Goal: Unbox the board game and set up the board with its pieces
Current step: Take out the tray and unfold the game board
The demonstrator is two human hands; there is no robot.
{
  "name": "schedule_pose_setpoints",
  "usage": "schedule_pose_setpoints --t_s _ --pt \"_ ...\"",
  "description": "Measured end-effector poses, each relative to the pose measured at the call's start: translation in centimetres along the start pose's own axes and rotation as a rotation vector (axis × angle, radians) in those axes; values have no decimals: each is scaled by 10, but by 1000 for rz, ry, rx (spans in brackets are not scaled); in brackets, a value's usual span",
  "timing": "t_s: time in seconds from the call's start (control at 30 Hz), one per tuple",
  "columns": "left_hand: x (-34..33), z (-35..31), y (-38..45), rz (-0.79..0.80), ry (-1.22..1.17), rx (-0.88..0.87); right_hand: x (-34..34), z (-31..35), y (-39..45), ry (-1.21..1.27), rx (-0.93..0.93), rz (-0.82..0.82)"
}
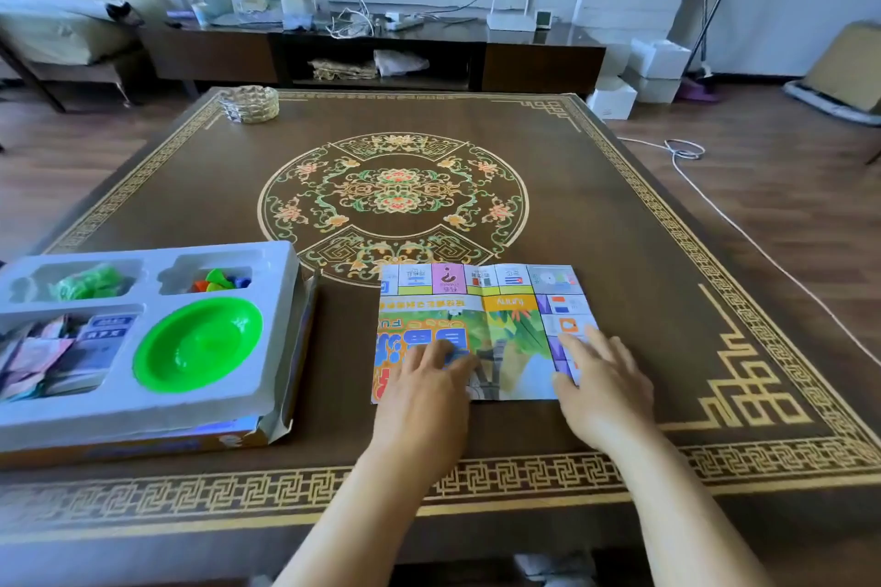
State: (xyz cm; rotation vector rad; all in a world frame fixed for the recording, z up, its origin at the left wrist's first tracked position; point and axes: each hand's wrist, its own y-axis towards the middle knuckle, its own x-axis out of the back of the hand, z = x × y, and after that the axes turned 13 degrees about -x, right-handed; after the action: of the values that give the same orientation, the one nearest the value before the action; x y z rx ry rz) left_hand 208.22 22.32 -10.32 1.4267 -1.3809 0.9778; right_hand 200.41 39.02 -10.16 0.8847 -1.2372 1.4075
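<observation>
Left hand: fingers nearly straight, spread, lying flat on the folded board; grips nothing
Right hand: fingers extended and apart, palm down, touching the board's right edge; holds nothing
Board: still folded, colourful printed side up, near the table's front edge, right of centre, under both hands
Box: at the table's left edge, well apart from the hands; white tray sits in it
Tray contents: green dish, paper money and cards, small coloured pieces, green bits in a bag
Table: dark brown, gold fret border, flower medallion at centre; woven basket at far-left corner
Room: wooden floor, low dark cabinet behind, white cable on the floor at right
</observation>
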Motion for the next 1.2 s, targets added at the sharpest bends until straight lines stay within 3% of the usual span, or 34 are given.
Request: schedule_pose_setpoints --t_s 0.1,0.2,0.37,0.5,0.63,0.83,1.07,1.13,1.2 --pt "-2 6 1 15 19 232 -1 -2 -1 -84 22 46" --pt "4 12 2 -28 -132 426 0 -6 -2 -96 -6 44" --pt "11 13 4 -135 -326 485 3 2 -8 -47 18 12" --pt "12 12 8 -180 -604 546 -6 22 -21 91 169 38" --pt "21 14 7 -216 -700 591 -19 33 -27 47 222 51" --pt "31 13 1 -270 -1110 649 -21 33 -22 144 219 34" --pt "28 9 0 -324 -1045 530 -20 33 -20 95 242 13" --pt "26 7 1 -343 -959 445 -16 37 -22 279 245 78" --pt "26 3 2 -334 -845 288 -15 43 -25 628 237 227"
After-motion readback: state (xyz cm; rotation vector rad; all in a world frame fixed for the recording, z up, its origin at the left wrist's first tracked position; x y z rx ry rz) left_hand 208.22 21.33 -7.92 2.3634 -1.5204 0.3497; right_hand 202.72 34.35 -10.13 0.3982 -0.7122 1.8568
